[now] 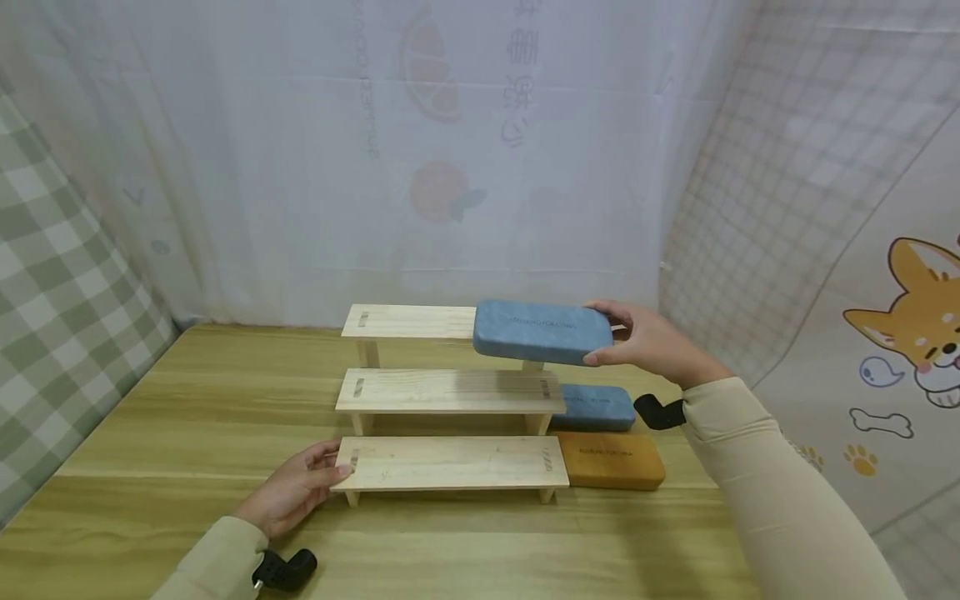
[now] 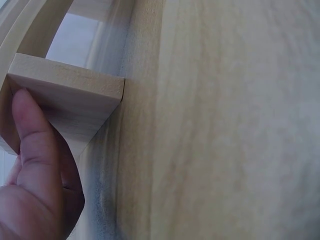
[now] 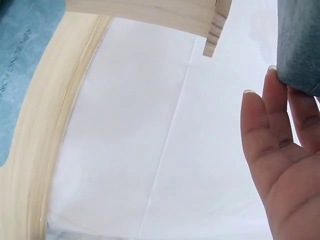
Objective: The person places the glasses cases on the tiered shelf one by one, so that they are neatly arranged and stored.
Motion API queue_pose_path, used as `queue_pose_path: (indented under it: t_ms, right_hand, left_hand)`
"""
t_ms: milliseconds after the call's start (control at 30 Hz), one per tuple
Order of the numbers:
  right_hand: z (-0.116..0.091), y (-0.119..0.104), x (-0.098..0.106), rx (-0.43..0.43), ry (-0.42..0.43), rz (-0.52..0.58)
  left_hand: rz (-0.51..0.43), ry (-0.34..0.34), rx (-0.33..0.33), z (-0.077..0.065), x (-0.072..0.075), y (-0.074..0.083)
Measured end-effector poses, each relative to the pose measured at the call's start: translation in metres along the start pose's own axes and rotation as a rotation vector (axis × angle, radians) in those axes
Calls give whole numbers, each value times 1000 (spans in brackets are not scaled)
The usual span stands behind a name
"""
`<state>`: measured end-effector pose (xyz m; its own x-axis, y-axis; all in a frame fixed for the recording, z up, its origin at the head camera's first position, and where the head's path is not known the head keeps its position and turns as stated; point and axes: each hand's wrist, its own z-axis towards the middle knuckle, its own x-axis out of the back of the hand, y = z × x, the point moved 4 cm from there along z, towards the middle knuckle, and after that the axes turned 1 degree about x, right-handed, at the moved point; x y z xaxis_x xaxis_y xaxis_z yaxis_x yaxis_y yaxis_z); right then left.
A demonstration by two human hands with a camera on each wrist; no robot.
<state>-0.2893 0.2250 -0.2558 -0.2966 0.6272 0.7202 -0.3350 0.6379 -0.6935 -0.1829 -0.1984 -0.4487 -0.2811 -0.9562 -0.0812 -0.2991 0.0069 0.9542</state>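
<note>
Three pale wooden risers stand in rows on the table. My left hand (image 1: pixel 300 487) grips the left end of the front riser (image 1: pixel 450 463); the left wrist view shows a finger or thumb of that hand (image 2: pixel 37 175) against the riser's end (image 2: pixel 70 90). My right hand (image 1: pixel 648 342) holds a blue, rounded oblong glasses case (image 1: pixel 540 329) by its right end, above the right part of the back riser (image 1: pixel 412 321). The right wrist view catches only a corner of this case (image 3: pixel 300 50) at the fingertips. Whether it touches the back riser is hard to tell.
Another blue case (image 1: pixel 597 408) lies on the table, right of the middle riser (image 1: pixel 442 392). A brown-orange case (image 1: pixel 611 461) lies right of the front riser. White printed curtains (image 1: pixel 300 167) hang behind, with a checked cloth (image 1: pixel 60 292) at left.
</note>
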Motion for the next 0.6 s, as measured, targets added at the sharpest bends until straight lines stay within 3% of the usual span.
queue_pose_path:
  t_ms: [600]
  right_hand:
    - [53, -24, -12, 14, -51, -3]
  left_hand:
    - [-1, -15, -20, 0, -1, -2]
